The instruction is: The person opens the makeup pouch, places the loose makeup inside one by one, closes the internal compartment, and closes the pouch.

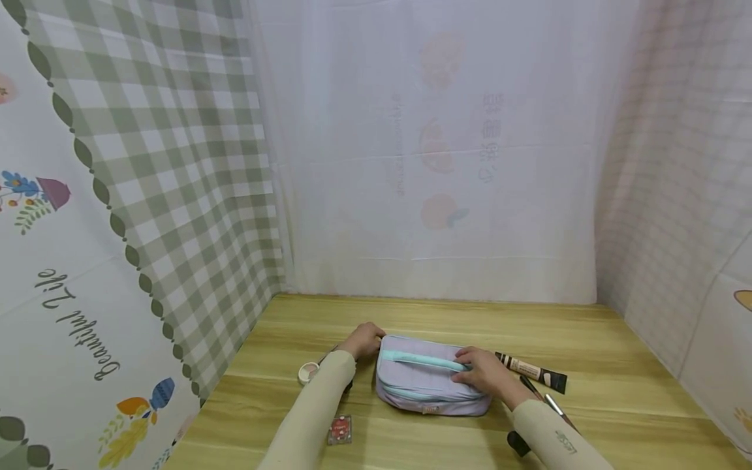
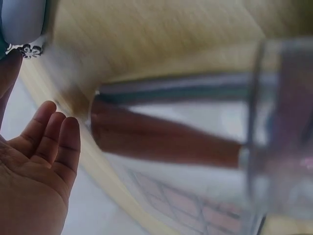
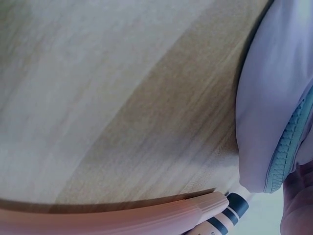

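Head view: lilac bag (image 1: pixel 431 385) between left hand (image 1: pixel 364 341) and right hand (image 1: pixel 486 373).

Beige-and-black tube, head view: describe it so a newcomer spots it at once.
On the wood-grain table, find the lilac case with the turquoise handle. The tube lies to its right, just past the right hand. Its beige middle and black ends set it apart from the thinner, stick-like items beside it.

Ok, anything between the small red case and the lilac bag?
Nothing: in the head view, only bare wooden tabletop separates the red case from the lilac bag.
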Action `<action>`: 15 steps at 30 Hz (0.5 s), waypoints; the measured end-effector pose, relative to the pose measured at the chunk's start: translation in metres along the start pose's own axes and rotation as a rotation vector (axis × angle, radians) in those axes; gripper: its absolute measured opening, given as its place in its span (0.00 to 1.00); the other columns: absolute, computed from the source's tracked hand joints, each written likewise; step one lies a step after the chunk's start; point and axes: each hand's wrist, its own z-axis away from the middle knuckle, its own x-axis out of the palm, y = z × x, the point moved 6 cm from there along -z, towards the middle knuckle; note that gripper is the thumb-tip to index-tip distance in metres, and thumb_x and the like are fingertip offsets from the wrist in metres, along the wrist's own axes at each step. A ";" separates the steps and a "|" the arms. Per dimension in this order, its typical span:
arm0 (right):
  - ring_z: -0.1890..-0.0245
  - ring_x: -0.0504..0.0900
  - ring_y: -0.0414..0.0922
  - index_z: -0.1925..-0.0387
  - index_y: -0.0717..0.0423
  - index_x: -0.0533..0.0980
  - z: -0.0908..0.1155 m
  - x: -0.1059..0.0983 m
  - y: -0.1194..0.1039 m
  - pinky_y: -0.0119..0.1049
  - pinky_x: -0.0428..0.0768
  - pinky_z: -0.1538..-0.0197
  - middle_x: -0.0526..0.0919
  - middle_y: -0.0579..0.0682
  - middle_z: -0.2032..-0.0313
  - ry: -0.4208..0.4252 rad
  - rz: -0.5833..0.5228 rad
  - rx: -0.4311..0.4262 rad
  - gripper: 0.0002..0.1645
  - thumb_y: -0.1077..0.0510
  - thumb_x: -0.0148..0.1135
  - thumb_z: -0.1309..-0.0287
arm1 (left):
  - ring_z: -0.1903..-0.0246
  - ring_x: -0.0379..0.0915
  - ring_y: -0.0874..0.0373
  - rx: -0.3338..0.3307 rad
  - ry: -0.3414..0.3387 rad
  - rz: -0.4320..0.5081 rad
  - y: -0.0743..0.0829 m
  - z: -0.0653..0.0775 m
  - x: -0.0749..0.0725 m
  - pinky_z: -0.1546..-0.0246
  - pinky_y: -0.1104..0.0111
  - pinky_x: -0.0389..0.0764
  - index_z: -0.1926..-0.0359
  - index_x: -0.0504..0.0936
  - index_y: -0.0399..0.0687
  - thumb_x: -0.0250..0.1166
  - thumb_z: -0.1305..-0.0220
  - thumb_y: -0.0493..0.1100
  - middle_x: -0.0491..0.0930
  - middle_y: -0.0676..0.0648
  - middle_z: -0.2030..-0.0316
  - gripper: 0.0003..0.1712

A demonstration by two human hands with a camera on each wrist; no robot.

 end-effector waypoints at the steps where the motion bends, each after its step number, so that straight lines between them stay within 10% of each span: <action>1: 0.46 0.77 0.62 0.57 0.63 0.85 0.000 0.000 0.000 0.58 0.74 0.44 0.82 0.58 0.49 0.001 0.006 -0.003 0.20 0.54 0.75 0.48 | 0.52 0.79 0.49 -0.003 0.003 0.002 0.000 0.000 -0.001 0.48 0.59 0.78 0.57 0.89 0.42 0.62 0.36 0.32 0.85 0.45 0.57 0.11; 15: 0.44 0.77 0.61 0.56 0.61 0.85 0.001 -0.001 0.001 0.56 0.74 0.43 0.81 0.54 0.47 -0.016 -0.030 0.069 0.20 0.54 0.76 0.49 | 0.51 0.78 0.49 0.029 -0.001 -0.026 0.004 0.000 -0.002 0.47 0.60 0.78 0.57 0.90 0.43 0.62 0.37 0.31 0.86 0.45 0.57 0.12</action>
